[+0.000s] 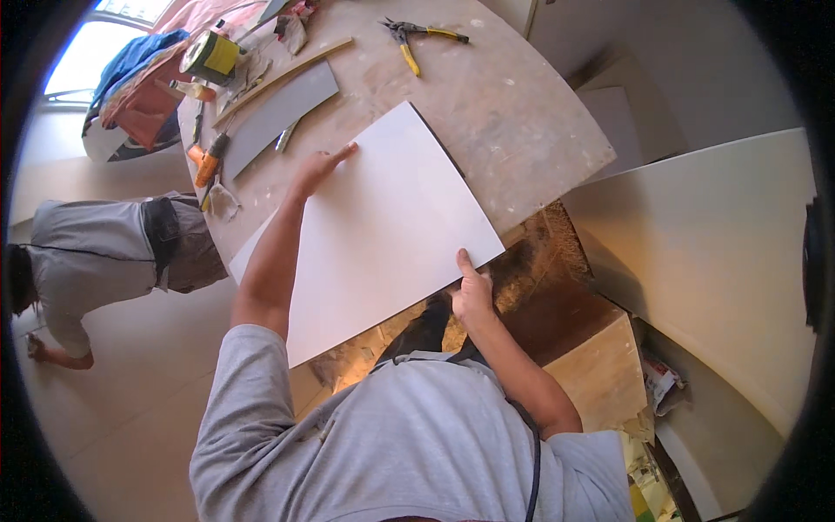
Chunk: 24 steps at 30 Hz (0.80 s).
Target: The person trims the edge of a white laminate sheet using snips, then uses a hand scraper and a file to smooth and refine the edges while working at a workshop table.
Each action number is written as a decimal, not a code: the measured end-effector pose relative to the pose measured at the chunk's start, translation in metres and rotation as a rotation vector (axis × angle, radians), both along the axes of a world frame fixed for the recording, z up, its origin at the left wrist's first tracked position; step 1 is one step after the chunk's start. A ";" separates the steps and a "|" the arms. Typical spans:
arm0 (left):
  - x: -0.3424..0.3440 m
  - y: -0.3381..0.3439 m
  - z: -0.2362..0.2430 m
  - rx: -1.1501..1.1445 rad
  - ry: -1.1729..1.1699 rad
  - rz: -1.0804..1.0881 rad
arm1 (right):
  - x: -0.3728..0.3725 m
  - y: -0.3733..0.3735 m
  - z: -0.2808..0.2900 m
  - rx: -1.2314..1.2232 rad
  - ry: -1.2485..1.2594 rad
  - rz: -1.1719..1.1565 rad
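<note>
A flat white panel lies at a slant in front of me, its near edge jutting past the table's edge. My left hand is at the panel's far left edge, a finger stretched along that edge and the rest curled and partly hidden. Around the near right edge, close to the corner, my right hand is closed, thumb on top and fingers underneath out of sight.
The worn round-edged table bears yellow-handled snips, a grey strip, a wooden batten, an orange power tool and a green-yellow can. A person bends at left. A large pale panel stands at right.
</note>
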State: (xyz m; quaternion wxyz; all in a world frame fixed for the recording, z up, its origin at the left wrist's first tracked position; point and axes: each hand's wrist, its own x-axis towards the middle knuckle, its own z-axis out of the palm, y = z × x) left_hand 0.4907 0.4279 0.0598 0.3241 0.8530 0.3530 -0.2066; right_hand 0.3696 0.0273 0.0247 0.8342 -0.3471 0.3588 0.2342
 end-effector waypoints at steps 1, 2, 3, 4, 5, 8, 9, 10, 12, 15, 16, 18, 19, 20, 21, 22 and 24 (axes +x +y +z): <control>-0.001 0.000 0.000 0.046 0.028 -0.005 | 0.000 -0.003 0.003 -0.090 0.080 0.081; -0.001 -0.001 0.001 0.048 0.016 -0.015 | 0.002 -0.005 0.006 -0.196 0.145 0.148; -0.003 -0.004 0.002 0.050 0.032 0.010 | 0.004 -0.008 0.009 -0.175 0.162 0.166; -0.006 -0.006 0.005 0.053 0.041 0.044 | 0.005 -0.010 0.011 -0.163 0.148 0.161; -0.010 -0.010 0.008 0.059 0.043 0.037 | 0.007 -0.011 0.012 -0.158 0.151 0.158; -0.022 -0.026 0.020 0.499 -0.234 -0.140 | 0.008 -0.016 0.009 -0.050 0.118 0.124; -0.024 -0.033 0.023 0.527 -0.388 -0.105 | 0.007 -0.017 0.006 -0.049 0.106 0.128; -0.024 -0.040 0.025 0.559 -0.568 -0.057 | 0.007 -0.017 0.001 -0.057 0.125 0.139; -0.023 -0.061 0.020 0.538 -0.521 -0.067 | 0.007 -0.017 -0.011 -0.057 0.142 0.153; -0.019 -0.105 -0.010 0.546 -0.444 -0.244 | 0.007 -0.021 -0.024 -0.062 0.190 0.191; -0.018 -0.116 -0.018 0.587 -0.414 -0.317 | 0.006 -0.026 -0.023 -0.053 0.173 0.215; -0.021 -0.130 -0.029 0.631 -0.319 -0.308 | 0.009 -0.042 -0.010 0.019 0.139 0.315; -0.021 -0.133 -0.030 0.624 -0.337 -0.254 | 0.014 -0.051 0.000 0.063 0.126 0.471; -0.023 -0.135 -0.030 0.620 -0.342 -0.234 | 0.017 -0.063 0.016 -0.202 0.253 0.612; -0.024 -0.135 -0.028 0.617 -0.417 -0.206 | 0.025 -0.076 0.035 -0.251 0.127 0.842; -0.026 -0.135 -0.026 0.567 -0.430 -0.182 | 0.039 -0.080 0.051 -0.268 0.102 0.883; -0.030 -0.133 -0.021 0.584 -0.463 -0.146 | 0.063 -0.076 0.085 -0.590 -0.166 1.436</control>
